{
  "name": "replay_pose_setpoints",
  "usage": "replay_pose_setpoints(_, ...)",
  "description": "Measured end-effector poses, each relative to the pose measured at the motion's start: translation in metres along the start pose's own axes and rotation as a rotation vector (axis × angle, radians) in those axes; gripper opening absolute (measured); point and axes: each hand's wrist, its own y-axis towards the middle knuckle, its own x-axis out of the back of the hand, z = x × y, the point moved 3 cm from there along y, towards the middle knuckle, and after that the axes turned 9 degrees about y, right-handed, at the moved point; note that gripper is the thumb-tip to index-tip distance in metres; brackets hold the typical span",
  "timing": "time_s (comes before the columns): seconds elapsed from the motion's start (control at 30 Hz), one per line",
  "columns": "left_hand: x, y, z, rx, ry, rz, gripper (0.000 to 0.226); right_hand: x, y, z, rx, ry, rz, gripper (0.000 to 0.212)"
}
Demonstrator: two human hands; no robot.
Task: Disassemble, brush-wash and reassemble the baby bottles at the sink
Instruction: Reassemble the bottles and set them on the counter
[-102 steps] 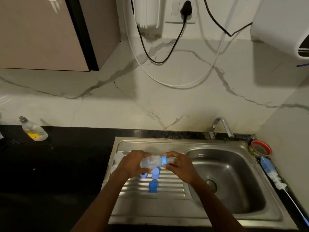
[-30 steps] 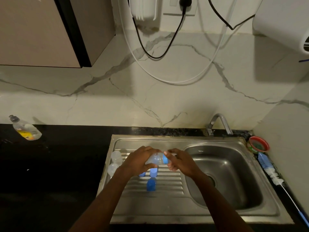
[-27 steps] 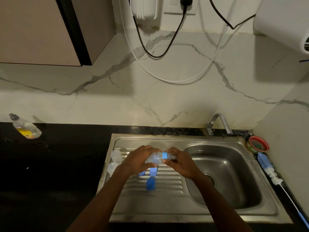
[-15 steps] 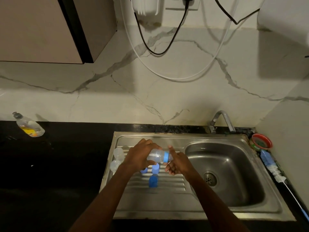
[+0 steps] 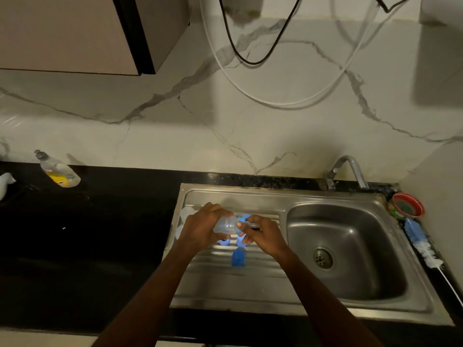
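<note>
Half a second ago the right hand (image 5: 263,235) had let go of the bottle's blue collar (image 5: 242,219), its fingers lifted and spread just beside it; now it has closed in again, thumb and fingers curled over the collar end, much as in the frames a second back. The left hand (image 5: 203,227) has kept its grip on the clear bottle (image 5: 225,225) throughout, but the bottle now lies tilted, collar end slightly higher, and both hands have drifted a little toward the far edge of the drainboard (image 5: 255,271) (the camera also shifted, so the size of that drift is hard to judge).
</note>
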Motion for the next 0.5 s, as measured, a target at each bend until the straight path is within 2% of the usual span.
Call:
replay_pose_setpoints(0.07, 0.006, -0.005, 0.012, 0.047, -0.059, -0.05, 0.062, 0.0, 0.0, -0.01, -0.023, -0.001, -0.049, 0.031)
replay_pose_setpoints(0.13, 0.01, -0.011, 0.031, 0.118, -0.103, -0.073, 0.063, 0.002, -0.004, -0.03, -0.039, -0.103, -0.103, 0.049)
replay_pose_setpoints(0.17, 0.01, -0.014, 0.041, 0.133, -0.107, -0.065, 0.064, 0.002, -0.007, -0.041, -0.016, -0.192, -0.097, 0.05)
replay_pose_setpoints(0.23, 0.007, -0.018, 0.053, 0.124, -0.13, -0.033, 0.065, -0.01, -0.013, -0.067, 0.077, -0.467, 0.012, 0.043)
replay_pose_setpoints(0.33, 0.001, -0.019, 0.051, 0.102, -0.167, 0.0, 0.064, -0.037, -0.016, -0.088, 0.115, -0.856, 0.175, 0.04)
replay_pose_setpoints(0.4, -0.002, -0.02, 0.047, 0.117, -0.181, -0.03, 0.062, -0.054, -0.018, -0.091, 0.141, -0.969, 0.196, 0.041)
replay_pose_setpoints(0.5, -0.011, -0.021, 0.043, 0.169, -0.168, -0.007, 0.06, -0.069, -0.021, -0.1, 0.13, -1.016, 0.23, 0.032)
